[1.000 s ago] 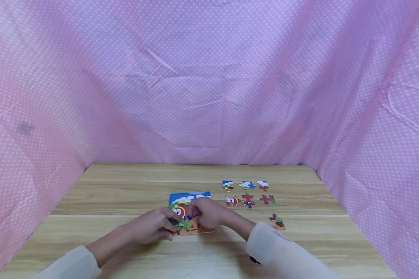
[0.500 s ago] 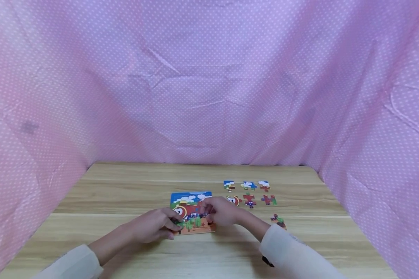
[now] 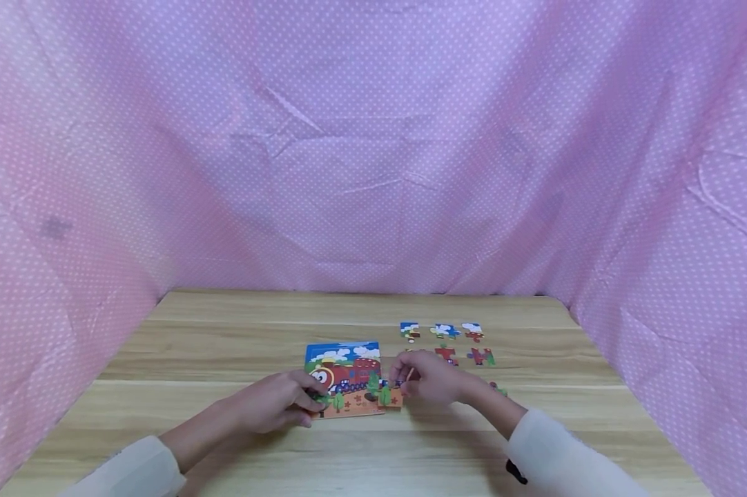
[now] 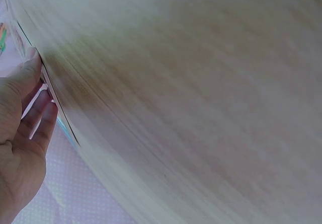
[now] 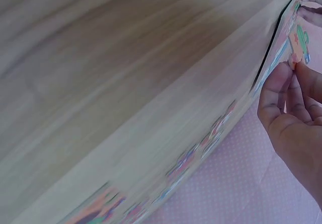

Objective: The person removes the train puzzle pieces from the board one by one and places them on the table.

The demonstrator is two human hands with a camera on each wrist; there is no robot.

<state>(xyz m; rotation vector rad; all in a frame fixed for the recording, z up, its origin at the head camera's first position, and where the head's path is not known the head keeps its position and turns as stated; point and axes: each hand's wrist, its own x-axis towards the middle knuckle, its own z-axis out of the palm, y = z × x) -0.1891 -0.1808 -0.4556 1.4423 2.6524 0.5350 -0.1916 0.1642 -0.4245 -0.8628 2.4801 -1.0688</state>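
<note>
A jigsaw puzzle board [image 3: 356, 367] with a red train picture lies on the table. My left hand [image 3: 280, 402] holds its lower left corner, with fingers over the top and the thumb at the edge; the left wrist view also shows this hand [image 4: 25, 128] at the board's rim. To the right, my right hand [image 3: 429, 376] pinches a puzzle piece [image 3: 390, 397] with a green plant on orange ground, between thumb and fingertips. The right wrist view shows that puzzle piece [image 5: 299, 45] beyond the right hand's fingertips [image 5: 282, 75], near the board's side.
Loose puzzle pieces lie in rows on the wooden table [image 3: 237, 345] at the right, among them a red one [image 3: 480, 356] and a blue-and-white one [image 3: 444, 331]. Others are partly covered by the right hand and forearm. Pink dotted cloth [image 3: 373, 172] hangs around the table.
My right hand has moved from over the board to the right, with the puzzle piece now visible in its fingers. More of the train picture shows. My left hand stays at the corner.
</note>
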